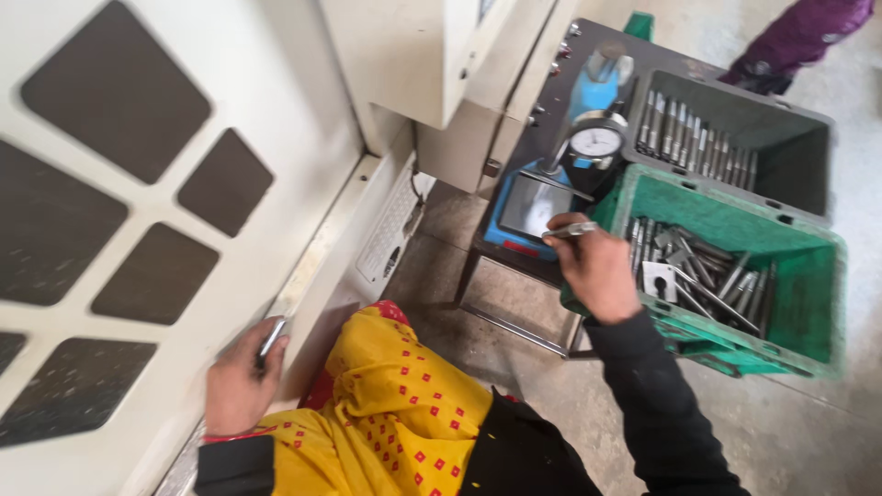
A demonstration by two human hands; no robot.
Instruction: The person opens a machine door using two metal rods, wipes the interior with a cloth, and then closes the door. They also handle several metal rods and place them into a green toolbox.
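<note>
- Your right hand (599, 268): raised in front of the green plastic crate (808, 276), grip clamped on a short grey metal pin (571, 231) held level between thumb and fingertips. The pin sits at the top of the hand, pointing towards the gauge, seemingly kept flat so it can be presented to the measuring stand.
- Your left hand (237, 381): low beside the white machine door (184, 184), grip closed around a second slim metal pin (270, 340) whose tip stands out above the fingers. The hand lies close against the door, well apart from the right one.
- Dial gauge with a round white face on a blue stand (595, 142): upright on the dark metal desk (551, 92), just beyond the right hand's pin, with a flat dark plate (533, 207) on a blue base under it.
- Green plastic crate: just right of your right hand, holding a loose heap of grey metal pins (707, 271) lying every way, and a small white tag.
- Grey plastic crate (799, 156): behind the green one, with metal pins (694, 138) laid in a neat side-by-side row, apparently sorted.
- Yellow cloth with red squares (395, 413): across your lap, between the two arms.
- Another person's purple sleeve (808, 32): at the far top corner, apart from your hands.
- Concrete floor (808, 432): under the desk and crates.
</note>
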